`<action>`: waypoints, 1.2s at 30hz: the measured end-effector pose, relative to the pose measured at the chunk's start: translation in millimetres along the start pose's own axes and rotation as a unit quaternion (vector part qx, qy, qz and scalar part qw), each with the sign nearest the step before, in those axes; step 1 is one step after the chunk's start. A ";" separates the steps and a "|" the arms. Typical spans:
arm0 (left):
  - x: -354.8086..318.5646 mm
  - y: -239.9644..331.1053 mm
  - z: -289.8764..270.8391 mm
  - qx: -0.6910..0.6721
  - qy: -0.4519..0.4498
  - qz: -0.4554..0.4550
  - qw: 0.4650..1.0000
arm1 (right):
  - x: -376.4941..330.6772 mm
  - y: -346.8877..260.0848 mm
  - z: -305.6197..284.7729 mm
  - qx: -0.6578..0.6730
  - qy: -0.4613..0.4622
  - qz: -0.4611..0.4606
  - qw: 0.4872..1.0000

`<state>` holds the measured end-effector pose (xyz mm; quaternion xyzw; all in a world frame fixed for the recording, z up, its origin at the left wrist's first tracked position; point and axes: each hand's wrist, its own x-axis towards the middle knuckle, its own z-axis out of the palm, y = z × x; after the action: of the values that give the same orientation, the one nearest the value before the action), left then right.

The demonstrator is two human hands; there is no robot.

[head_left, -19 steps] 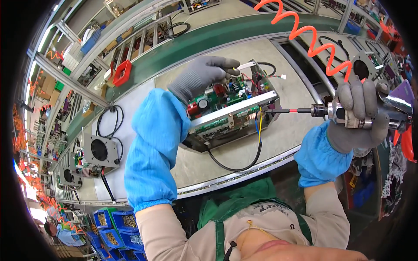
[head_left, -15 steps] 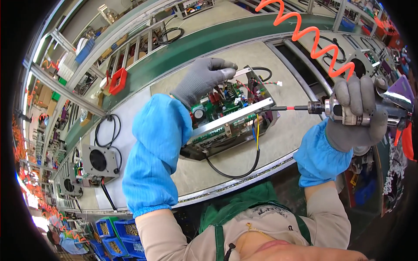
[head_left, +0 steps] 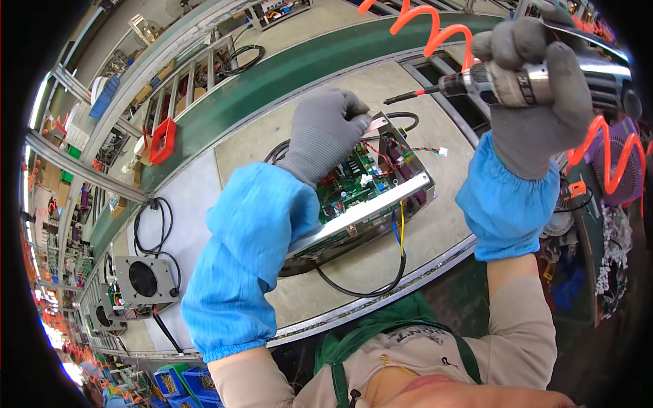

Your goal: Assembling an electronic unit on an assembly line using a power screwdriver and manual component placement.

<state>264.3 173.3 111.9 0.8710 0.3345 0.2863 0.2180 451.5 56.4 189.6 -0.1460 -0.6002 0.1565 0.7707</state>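
Note:
An open metal chassis (head_left: 360, 212) with a green circuit board (head_left: 350, 189) inside lies on the work surface in front of me. My left hand (head_left: 330, 129), in a grey glove, has its fingers curled at the far rail, gripping the chassis near its far right corner. Raised at the right, my gloved right hand (head_left: 537, 102) is wrapped round a silver power screwdriver (head_left: 507, 83). The thin dark bit points left, apart from the metal, just beyond that far corner. A yellow and blue wire pair (head_left: 400, 234) runs out of the near side into a black cable.
An orange coiled hose (head_left: 442, 34) hangs at the upper right. Left of the chassis sit a fan unit (head_left: 144, 279) and a looped black cable (head_left: 151, 224). A red bin (head_left: 162, 141) stands by the green conveyor belt (head_left: 272, 81). Blue screw bins (head_left: 197, 381) are at the lower left.
My right hand has lifted the screwdriver up and left, its bit leaving the near rail's corner for a spot by the far corner. My left hand's fingers have curled in more at the far rail.

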 end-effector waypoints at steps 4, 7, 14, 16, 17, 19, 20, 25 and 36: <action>2.7 6.9 4.4 0.062 -0.043 -0.027 0.997 | -0.5 20.6 -11.0 -0.030 -0.083 0.013 0.996; 2.7 9.0 5.5 0.073 -0.063 -0.045 0.994 | -5.5 25.9 -4.7 -0.058 -0.084 0.044 0.994; -2.8 5.4 8.7 0.087 -0.018 0.002 0.996 | -9.7 30.7 -14.0 -0.018 -0.086 0.105 0.991; -1.4 7.9 8.5 0.090 -0.017 0.006 0.996 | -9.9 27.6 -12.8 -0.040 -0.082 0.076 0.993; -1.1 9.8 8.2 0.095 -0.025 -0.002 0.995 | -9.2 25.1 -12.3 -0.031 -0.084 0.070 0.994; -1.2 11.1 8.9 0.100 -0.032 -0.011 0.994 | -8.4 23.8 -11.5 -0.022 -0.086 0.064 0.994; -1.8 11.2 9.8 0.099 -0.016 0.000 0.995 | -8.2 24.1 -10.2 -0.031 -0.079 0.053 0.995; -0.9 12.1 9.4 0.111 -0.008 0.010 0.994 | -9.4 28.6 -16.2 -0.100 -0.141 -0.034 0.984; -2.3 12.6 10.5 0.121 -0.023 0.026 0.992 | -15.6 26.3 10.0 -0.051 -0.056 0.025 0.997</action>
<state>275.4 161.1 110.4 0.9058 0.3389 0.2289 0.1109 436.4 74.2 167.4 -0.1908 -0.6456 0.1525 0.7235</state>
